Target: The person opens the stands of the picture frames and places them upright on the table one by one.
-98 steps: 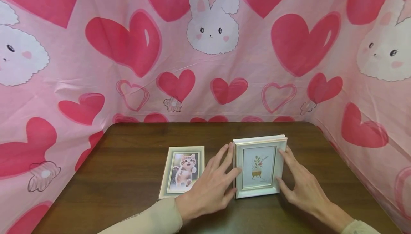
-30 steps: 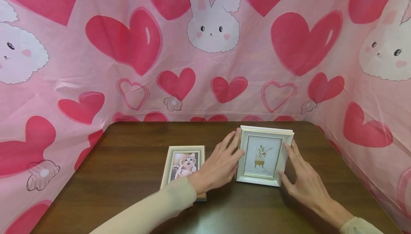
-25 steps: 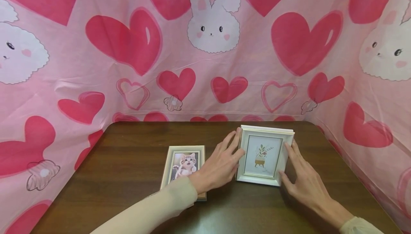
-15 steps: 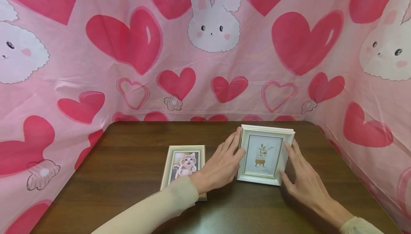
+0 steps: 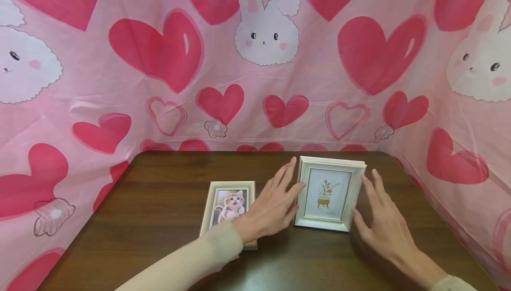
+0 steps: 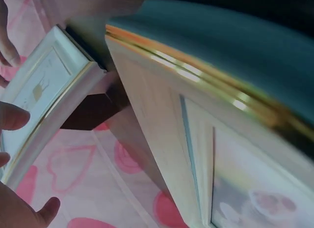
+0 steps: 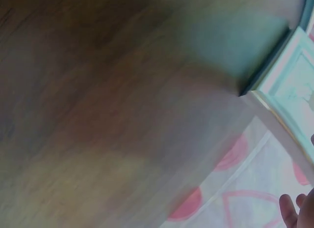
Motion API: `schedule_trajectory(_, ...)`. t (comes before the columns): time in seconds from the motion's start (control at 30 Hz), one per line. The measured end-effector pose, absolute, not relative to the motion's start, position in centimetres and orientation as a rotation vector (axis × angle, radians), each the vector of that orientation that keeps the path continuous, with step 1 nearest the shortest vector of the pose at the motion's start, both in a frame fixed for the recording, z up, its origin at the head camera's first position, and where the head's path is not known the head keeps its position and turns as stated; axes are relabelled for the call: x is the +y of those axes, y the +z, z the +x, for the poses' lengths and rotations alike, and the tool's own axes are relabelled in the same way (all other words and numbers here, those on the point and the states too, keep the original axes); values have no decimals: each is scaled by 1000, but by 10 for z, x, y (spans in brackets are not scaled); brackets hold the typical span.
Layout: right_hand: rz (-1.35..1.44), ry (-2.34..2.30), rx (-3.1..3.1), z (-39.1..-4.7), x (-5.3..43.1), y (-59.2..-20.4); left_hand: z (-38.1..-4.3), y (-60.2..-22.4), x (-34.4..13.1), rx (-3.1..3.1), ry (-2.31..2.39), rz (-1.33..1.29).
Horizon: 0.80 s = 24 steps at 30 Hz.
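Note:
A white picture frame point(image 5: 327, 195) with a print of a potted plant stands upright on the right half of the table. My left hand point(image 5: 273, 206) is at its left side, fingers extended, the index fingertip overlapping the frame's edge in the head view. On the other side my right hand point(image 5: 385, 222) is spread a little, its fingertips just off the right edge. A second, cream frame point(image 5: 205, 218) with a kitten picture stands to the left, its lower part covered by my left wrist. In the left wrist view the kitten frame point(image 6: 162, 120) looms close, with the plant frame point(image 6: 64, 105) beyond.
The dark wooden table point(image 5: 151, 211) carries both frames. A pink cloth point(image 5: 223, 73) printed with hearts and rabbits hangs behind it and along both sides.
Over the earlier frames the plant frame went back and slightly right, held between both hands. In the last half second my fingers have come loose from its sides, and it stays standing.

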State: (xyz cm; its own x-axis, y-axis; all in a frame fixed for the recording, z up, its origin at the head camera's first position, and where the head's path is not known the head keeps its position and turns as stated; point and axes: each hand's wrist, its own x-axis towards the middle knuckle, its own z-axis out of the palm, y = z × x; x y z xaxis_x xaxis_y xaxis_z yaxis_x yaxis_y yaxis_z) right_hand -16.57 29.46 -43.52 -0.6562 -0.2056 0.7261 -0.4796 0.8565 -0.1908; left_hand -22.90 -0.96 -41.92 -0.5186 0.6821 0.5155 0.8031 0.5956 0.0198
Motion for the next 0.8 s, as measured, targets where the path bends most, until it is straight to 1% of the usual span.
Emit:
schedule_trajectory(0.17, 484, 498, -2268, -159, 286, -425, -220, -411, -19, -2380, -373, -1168)
schedule_trajectory(0.43, 585, 541, -2167, -148, 265, -407, -206, -391, -33, -2339, -443, -1170)
schedule_trajectory(0.8, 658, 580, -2155, -140, 237, -399, -187, -387, -44, -2314, -430, -1193)
